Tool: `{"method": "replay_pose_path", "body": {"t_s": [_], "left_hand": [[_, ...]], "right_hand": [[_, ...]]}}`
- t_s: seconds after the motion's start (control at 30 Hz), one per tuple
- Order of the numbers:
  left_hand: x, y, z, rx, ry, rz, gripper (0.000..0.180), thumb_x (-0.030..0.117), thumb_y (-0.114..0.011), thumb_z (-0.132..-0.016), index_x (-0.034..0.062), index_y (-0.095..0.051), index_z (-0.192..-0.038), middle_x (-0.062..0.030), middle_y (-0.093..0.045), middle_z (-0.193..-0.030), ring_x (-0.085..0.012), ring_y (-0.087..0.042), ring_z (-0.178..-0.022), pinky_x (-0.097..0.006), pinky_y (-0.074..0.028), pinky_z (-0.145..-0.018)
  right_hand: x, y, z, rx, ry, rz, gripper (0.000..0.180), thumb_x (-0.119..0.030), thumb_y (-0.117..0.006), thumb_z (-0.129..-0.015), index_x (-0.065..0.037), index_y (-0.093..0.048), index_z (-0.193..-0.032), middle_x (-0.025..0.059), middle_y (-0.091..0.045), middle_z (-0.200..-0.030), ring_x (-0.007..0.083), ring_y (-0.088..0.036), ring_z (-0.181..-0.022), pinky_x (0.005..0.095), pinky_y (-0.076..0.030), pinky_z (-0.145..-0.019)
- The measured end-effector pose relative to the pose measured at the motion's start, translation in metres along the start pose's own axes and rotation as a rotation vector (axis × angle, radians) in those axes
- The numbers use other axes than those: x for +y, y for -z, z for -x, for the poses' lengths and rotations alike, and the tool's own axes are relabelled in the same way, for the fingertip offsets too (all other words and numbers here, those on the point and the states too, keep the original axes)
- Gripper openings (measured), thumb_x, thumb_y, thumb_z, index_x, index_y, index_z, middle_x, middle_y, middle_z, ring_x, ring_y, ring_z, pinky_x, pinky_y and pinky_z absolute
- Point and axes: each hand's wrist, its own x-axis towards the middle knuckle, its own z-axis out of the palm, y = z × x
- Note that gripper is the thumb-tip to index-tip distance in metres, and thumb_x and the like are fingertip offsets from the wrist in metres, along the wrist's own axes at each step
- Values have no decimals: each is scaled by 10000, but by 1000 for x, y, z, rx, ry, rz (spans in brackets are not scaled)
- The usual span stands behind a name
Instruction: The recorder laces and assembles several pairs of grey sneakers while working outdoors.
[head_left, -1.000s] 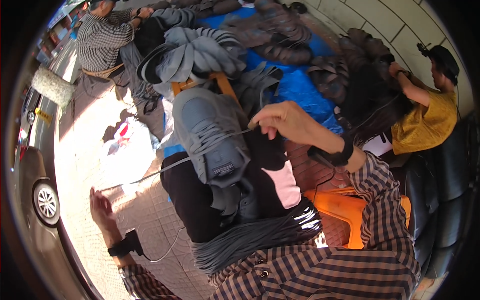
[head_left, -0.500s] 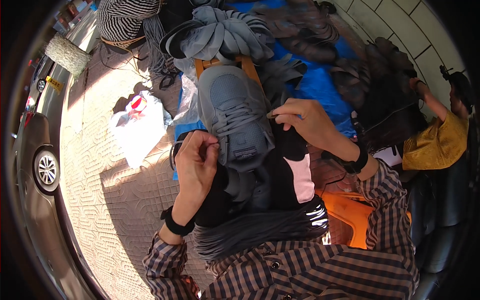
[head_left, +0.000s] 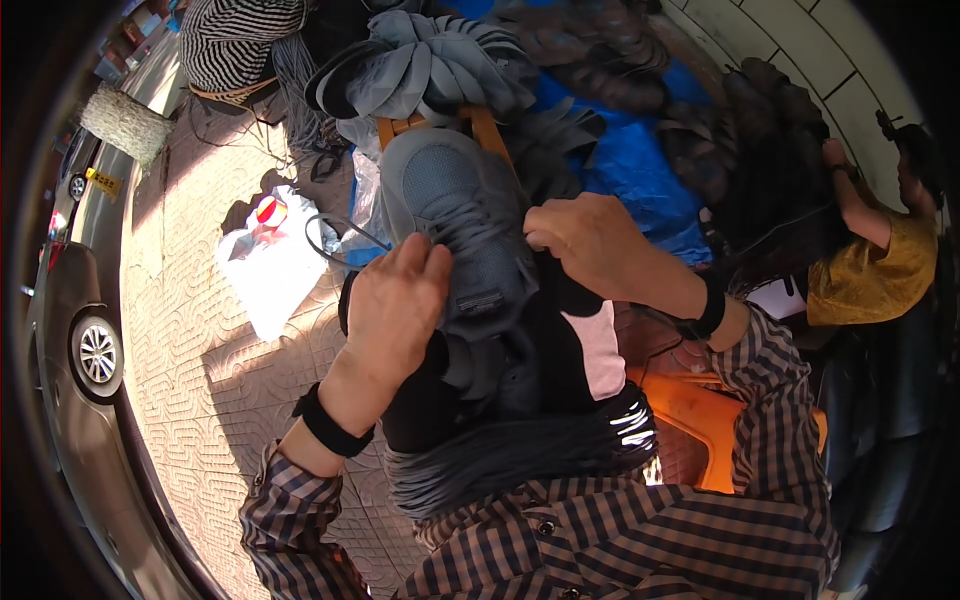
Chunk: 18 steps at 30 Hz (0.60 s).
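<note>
A grey shoe upper with a mesh toe sits before me, toe pointing away, on a wooden stand. Grey laces criss-cross its middle. At the upper's left edge my left hand is closed, fingers pinched on a shoelace that loops out to the left. My right hand is closed against the upper's right edge. Its fingertips face the eyelet side, and what they pinch is hidden. Across my lap lies a thick bundle of dark grey laces.
Grey shoe uppers are heaped behind the stand, with darker ones on a blue sheet. A white plastic bag lies on the paving. Right of me are an orange stool and a person in yellow. A car stands left.
My left hand has moved up and turned its back toward me, and the lace loop now swings out farther left. My right hand has shifted slightly left, closer against the upper.
</note>
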Motion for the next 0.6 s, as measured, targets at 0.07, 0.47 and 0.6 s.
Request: {"method": "replay_pose_path", "body": {"t_s": [0.07,0.47,0.6], "left_hand": [[-10,-6,2,-39,85,117,135,-9,-632,-768,37,-564,-874,-49,-542,-775,-213,-612,-639,-321,-477,-582],[-8,-26,24,84,627,876,78,-2,-666,-827,-2,-589,-811,-51,-583,-760,-109,-554,-639,-262,-442,-603],[-6,-21,20,95,608,752,95,9,-683,-806,-1,-589,-801,-89,-582,-749,-154,-572,-623,-286,-451,-599]], "right_hand": [[0,-5,-1,39,56,55,93,-55,-587,-799,-48,-617,-711,137,-638,-723,355,-624,-693,438,-464,-648],[-10,10,-22,-314,245,485,114,-135,-640,-761,-74,-643,-666,70,-579,-658,248,-571,-599,364,-396,-667],[-6,20,-44,-439,365,481,164,-154,-604,-786,-66,-634,-652,81,-588,-658,267,-597,-627,402,-412,-654]]}}
